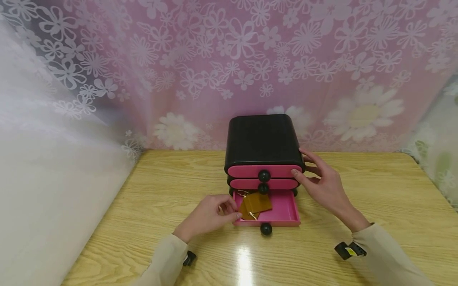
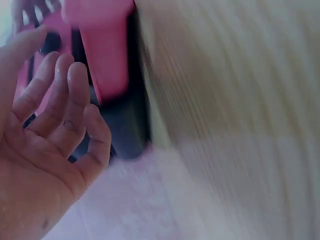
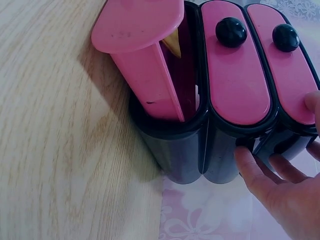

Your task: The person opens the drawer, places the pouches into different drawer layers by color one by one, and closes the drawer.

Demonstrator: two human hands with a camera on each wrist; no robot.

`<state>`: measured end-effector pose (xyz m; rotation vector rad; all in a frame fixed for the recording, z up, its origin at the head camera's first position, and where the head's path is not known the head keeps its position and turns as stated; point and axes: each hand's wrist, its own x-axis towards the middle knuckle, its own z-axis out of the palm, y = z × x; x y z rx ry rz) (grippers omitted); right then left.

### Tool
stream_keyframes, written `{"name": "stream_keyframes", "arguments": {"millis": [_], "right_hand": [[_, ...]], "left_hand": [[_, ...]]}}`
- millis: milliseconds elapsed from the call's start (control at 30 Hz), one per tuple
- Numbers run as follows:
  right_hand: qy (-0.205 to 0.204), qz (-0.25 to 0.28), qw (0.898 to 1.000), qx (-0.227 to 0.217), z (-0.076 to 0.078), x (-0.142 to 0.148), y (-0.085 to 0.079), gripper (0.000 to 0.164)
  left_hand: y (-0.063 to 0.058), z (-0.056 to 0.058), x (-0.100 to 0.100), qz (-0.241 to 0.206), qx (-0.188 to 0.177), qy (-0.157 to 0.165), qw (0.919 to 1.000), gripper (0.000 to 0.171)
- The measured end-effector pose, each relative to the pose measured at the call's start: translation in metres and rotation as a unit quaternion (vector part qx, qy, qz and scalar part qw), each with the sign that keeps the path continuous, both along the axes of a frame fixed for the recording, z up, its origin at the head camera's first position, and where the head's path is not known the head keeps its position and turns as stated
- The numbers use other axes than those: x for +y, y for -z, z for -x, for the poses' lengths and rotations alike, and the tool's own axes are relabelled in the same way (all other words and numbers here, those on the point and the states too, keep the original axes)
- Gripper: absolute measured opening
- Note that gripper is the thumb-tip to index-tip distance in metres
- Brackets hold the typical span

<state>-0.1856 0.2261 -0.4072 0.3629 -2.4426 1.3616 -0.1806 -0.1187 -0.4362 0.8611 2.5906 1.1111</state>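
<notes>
A black drawer unit (image 1: 262,139) with pink drawer fronts stands on the table, its bottom drawer (image 1: 280,204) pulled out and its upper two closed. Flat golden-brown pieces (image 1: 258,202), their kind unclear, lie in the open drawer, a thin pale strip beside them. My left hand (image 1: 211,214) is at the drawer's left front corner, fingers loosely bent; in the left wrist view the palm holds nothing. My right hand (image 1: 327,186) grips the unit's right side, thumb on the top drawer front and fingers along the side, also seen on the right hand (image 3: 295,185) in the right wrist view.
The wood-grain table (image 1: 179,174) extends on both sides of the unit. Behind it hangs a pink flowered curtain (image 1: 214,59), with a whitish sheet (image 1: 53,178) at the left. Round black knobs (image 1: 266,229) stick out from the drawer fronts.
</notes>
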Motion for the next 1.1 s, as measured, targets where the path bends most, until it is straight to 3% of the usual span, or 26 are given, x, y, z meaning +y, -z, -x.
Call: {"name": "stream_keyframes", "arguments": {"millis": [133, 267, 333, 467, 633, 867, 1100], "right_hand": [[0.001, -0.001, 1.000, 0.000, 0.000, 0.000, 0.000, 0.066], [0.003, -0.002, 1.000, -0.002, 0.000, 0.000, 0.000, 0.065], [0.006, -0.002, 1.000, -0.001, 0.000, 0.000, -0.001, 0.065], [0.009, -0.003, 1.000, 0.001, 0.000, 0.001, -0.001, 0.065], [0.010, -0.009, 1.000, -0.002, 0.000, 0.001, -0.001, 0.064], [0.013, -0.012, 1.000, -0.008, 0.000, -0.001, 0.000, 0.065], [0.014, -0.011, 1.000, -0.002, 0.000, -0.001, 0.001, 0.065]], "left_hand": [[-0.006, -0.015, 0.014, -0.001, 0.026, 0.029, 0.9992, 0.008], [-0.011, -0.024, 0.023, -0.025, 0.066, 0.024, 0.9972, 0.008], [-0.015, -0.028, 0.025, -0.026, 0.068, 0.022, 0.9971, 0.008], [-0.018, -0.033, 0.032, 0.000, 0.024, 0.042, 0.9989, 0.015], [-0.011, -0.038, 0.042, 0.021, -0.026, 0.047, 0.9984, 0.020], [0.001, -0.044, 0.051, 0.020, -0.055, 0.038, 0.9976, 0.031], [0.002, -0.043, 0.051, 0.021, -0.079, 0.036, 0.9960, 0.037]]}}
